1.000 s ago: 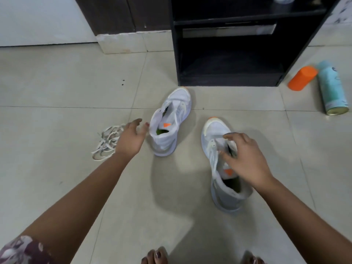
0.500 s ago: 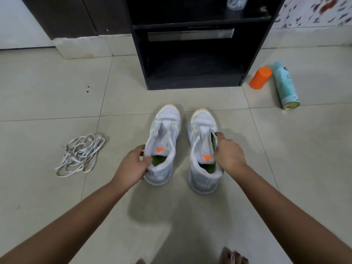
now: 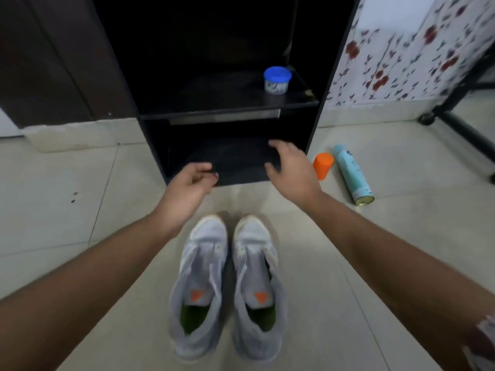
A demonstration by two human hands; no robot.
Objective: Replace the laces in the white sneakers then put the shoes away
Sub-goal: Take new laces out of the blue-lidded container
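Note:
Two white sneakers stand side by side on the tiled floor, toes pointing at a black shelf unit (image 3: 310, 145). The left sneaker (image 3: 199, 285) and the right sneaker (image 3: 258, 287) both show orange tongue tags and green insoles, and I see no laces in them. Both my hands are off the shoes and in the air in front of the shelf's lower opening. My left hand (image 3: 191, 180) has loosely curled fingers and holds nothing. My right hand (image 3: 290, 167) is spread, empty, reaching toward the lower shelf.
A blue-lidded tub (image 3: 277, 80) sits on the upper shelf. An orange cap (image 3: 323, 166) and a teal spray can (image 3: 352, 175) lie on the floor right of the shelf. A black frame leg (image 3: 460, 129) stands far right. Dark cabinet doors (image 3: 53, 62) are at left.
Both hands let go of the sneakers and rose toward the shelf. The camera moved forward and tilted up; the loose laces at left are out of view.

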